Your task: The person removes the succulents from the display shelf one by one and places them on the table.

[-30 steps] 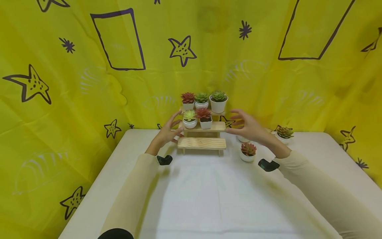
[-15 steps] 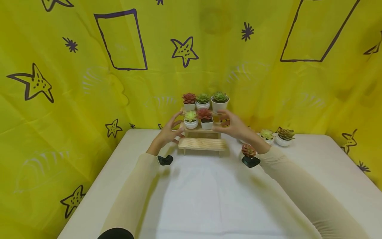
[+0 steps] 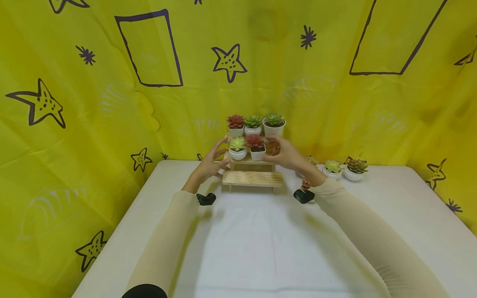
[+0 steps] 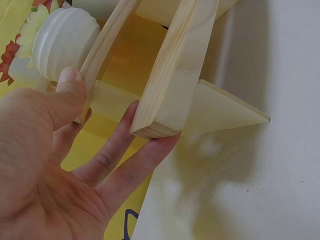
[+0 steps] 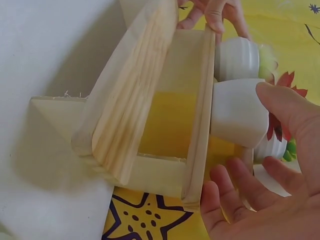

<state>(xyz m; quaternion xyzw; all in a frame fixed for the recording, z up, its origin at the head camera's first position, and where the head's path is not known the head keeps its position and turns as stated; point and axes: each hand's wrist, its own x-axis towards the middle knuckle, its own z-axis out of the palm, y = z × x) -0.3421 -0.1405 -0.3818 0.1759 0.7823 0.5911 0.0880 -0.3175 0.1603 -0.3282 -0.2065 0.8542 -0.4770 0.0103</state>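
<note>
A three-tier wooden stand (image 3: 253,179) stands at the back of the table. My left hand (image 3: 209,167) holds its left end; in the left wrist view the thumb lies on the middle shelf (image 4: 107,47) and other fingers touch the lower shelf's end. My right hand (image 3: 290,157) is at the right end of the middle shelf. Its thumb touches the square white pot (image 5: 237,112) of a red succulent (image 3: 255,141), while the other fingers spread loosely near the shelf's end. Left of that pot is a light green succulent (image 3: 237,145) in a ribbed round pot.
On the top tier are a red succulent (image 3: 235,122), a small green succulent (image 3: 253,121) and a larger green succulent (image 3: 274,120). More potted succulents stand right of the stand, including a yellow-green succulent (image 3: 333,166) and a brownish-green succulent (image 3: 357,166). A yellow curtain (image 3: 261,91) hangs behind.
My right hand has moved left, from beside the stand to the red succulent's pot on the middle shelf. The left hand stays at the stand's left end.
</note>
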